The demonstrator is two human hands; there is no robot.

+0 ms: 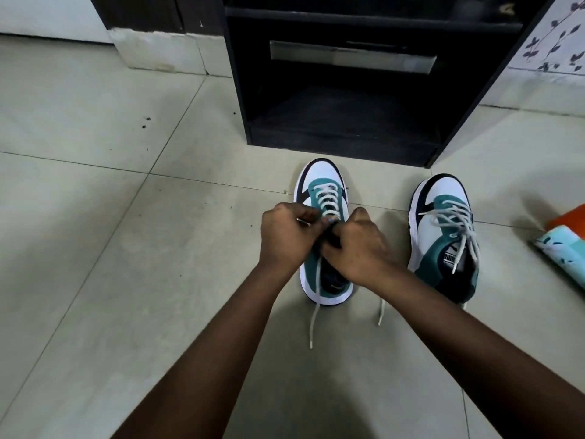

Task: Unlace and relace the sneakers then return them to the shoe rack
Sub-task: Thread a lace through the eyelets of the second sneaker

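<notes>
Pretty soft, even indoor light is being thrown over the pale tiled floor [133,236], nothing harsh. A faint sheen is being picked up on the tiles at left, no real glare though. Diffuse shadows are being cast under the forearms toward the bottom edge and just beside the two sneakers [323,236]. The inside of the black shoe rack [345,90] is being swallowed in near-black, with only a dull reflection being caught on the metallic strip across it. Straight tile lines are being bent by wide-angle distortion toward the edges. Slight softness is being shown all over, and the hands [329,239] are being rendered a touch blurred.
</notes>
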